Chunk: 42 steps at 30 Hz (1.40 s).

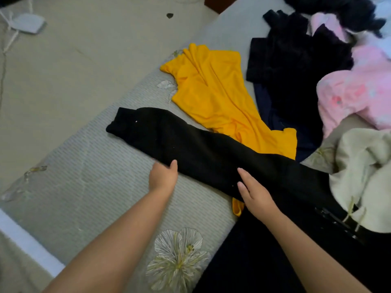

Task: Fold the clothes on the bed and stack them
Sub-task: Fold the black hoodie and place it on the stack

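Note:
A long black garment point(203, 151), folded into a narrow strip, lies slantwise across the grey flowered bed sheet point(88, 178). My left hand point(163, 176) is at its near edge, thumb on top and fingers hidden under the cloth. Fingers straight, my right hand point(252, 192) rests flat on the strip further right. A yellow garment point(213, 96) lies spread out just behind the black strip and partly under it.
Dark clothes point(292, 66) are heaped at the back right, with a pink fluffy piece point(355, 89) and a cream garment point(364, 174) to the right. More black cloth point(275, 250) lies near me. The bed's left edge drops to the floor point(63, 60).

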Each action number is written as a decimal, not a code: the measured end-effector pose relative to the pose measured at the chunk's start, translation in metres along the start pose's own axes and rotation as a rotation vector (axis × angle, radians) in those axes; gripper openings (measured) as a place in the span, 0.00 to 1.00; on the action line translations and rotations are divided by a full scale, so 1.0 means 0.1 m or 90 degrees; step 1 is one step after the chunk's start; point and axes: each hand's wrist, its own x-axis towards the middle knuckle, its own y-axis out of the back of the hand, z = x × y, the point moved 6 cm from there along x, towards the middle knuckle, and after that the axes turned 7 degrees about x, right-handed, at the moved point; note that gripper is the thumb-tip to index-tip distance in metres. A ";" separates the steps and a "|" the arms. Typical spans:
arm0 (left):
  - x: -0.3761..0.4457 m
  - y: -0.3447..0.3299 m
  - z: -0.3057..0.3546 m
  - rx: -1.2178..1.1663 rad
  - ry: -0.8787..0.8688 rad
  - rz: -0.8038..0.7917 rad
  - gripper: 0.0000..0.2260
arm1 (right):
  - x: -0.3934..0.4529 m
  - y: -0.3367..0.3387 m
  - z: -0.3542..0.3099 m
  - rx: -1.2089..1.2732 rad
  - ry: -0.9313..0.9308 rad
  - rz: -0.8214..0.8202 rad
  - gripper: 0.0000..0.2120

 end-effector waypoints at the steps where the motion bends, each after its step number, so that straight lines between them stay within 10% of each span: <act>1: 0.02 -0.07 0.00 -0.046 0.018 0.008 0.23 | -0.09 0.07 0.07 -0.033 0.016 0.030 0.21; 7: 0.15 -0.32 0.07 -0.342 0.135 0.085 0.23 | -0.76 0.38 0.81 -0.220 -0.094 0.199 0.20; 13: -0.03 -0.23 0.40 -0.214 -0.045 0.157 0.21 | -1.15 0.29 1.62 -0.215 -0.262 -0.102 0.25; 18: -0.64 -0.34 0.97 -0.126 -0.312 0.161 0.22 | -1.25 0.53 1.72 -0.034 -0.267 -0.050 0.24; 25: -2.37 -1.15 1.86 -0.065 -0.828 0.066 0.19 | -2.05 1.09 2.24 0.505 -0.352 0.343 0.23; 28: -3.12 -1.83 1.86 0.013 -0.950 -0.155 0.23 | -2.65 1.32 2.61 0.588 -0.391 0.450 0.25; 32: -3.62 -2.94 1.01 0.469 -0.821 -0.648 0.29 | -3.39 1.32 3.03 0.596 -0.485 0.498 0.22; 42: -2.68 -2.72 0.30 0.835 -0.739 -0.026 0.29 | -3.25 1.23 3.10 -0.060 -0.207 0.363 0.22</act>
